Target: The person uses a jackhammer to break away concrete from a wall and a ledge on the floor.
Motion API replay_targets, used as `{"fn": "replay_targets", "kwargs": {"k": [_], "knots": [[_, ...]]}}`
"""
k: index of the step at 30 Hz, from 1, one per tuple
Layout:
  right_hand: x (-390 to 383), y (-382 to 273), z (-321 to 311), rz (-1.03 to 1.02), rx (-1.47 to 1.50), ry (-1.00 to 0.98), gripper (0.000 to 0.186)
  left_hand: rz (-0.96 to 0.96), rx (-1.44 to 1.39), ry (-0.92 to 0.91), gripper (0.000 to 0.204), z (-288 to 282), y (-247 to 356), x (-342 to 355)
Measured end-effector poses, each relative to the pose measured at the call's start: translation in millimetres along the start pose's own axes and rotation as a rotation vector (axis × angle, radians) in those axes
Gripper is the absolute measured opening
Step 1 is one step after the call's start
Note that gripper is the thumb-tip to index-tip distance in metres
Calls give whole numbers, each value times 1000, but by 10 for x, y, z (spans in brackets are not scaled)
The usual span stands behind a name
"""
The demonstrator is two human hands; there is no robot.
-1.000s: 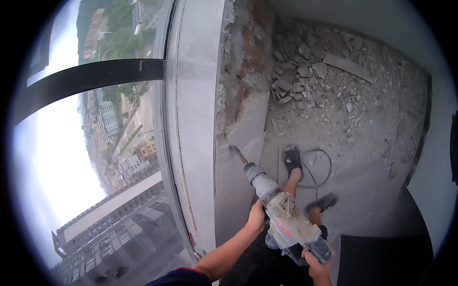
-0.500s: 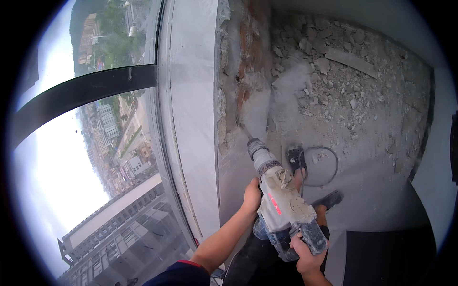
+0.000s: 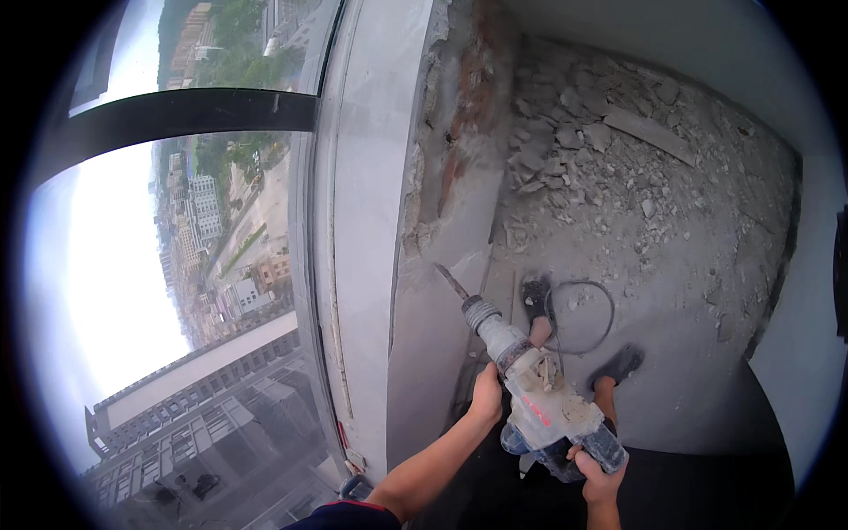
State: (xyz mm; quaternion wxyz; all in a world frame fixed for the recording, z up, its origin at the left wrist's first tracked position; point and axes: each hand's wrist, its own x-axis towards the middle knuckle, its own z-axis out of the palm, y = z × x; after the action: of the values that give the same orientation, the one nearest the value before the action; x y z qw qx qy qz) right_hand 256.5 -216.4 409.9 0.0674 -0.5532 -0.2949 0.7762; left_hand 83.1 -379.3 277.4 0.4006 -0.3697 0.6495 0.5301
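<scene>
Demolition hammer angled at the low wall beside the window.

Its chisel tip sits against the grey plaster, below the chipped-out brick; rubble covers the floor beyond, and a black cable loops by the person's shoes. The left hand is wrapped around the side grip, arm extended; the right hand is clenched on the rear handle. Since half a second ago the tip has dropped lower on the wall.

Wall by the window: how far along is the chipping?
Done: the upper wall is stripped to rough brick and rubble covers the floor. In hand: the left hand and right hand grip a demolition hammer, its chisel at the broken edge of the plaster. Left: the smooth grey plaster below that edge looks intact, and the rubble is uncleared.
</scene>
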Motion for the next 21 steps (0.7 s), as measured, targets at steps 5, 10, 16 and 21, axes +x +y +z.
{"fn": "replay_targets", "kwargs": {"k": [5, 10, 16, 21], "knots": [[60, 261, -178, 7, -13, -75, 19, 101, -9, 96, 37, -59, -164, -19], [82, 444, -151, -4, -98, -143, 23, 211, 136, 128, 36, -420, -283, 250], [40, 420, -14, -75, -202, -150, 22, 220, 208, 95, 36, -408, -112, 204], [-47, 284, 151, -122, -350, -122, 22, 104, 142, 21, 33, -302, 188, 140]]}}
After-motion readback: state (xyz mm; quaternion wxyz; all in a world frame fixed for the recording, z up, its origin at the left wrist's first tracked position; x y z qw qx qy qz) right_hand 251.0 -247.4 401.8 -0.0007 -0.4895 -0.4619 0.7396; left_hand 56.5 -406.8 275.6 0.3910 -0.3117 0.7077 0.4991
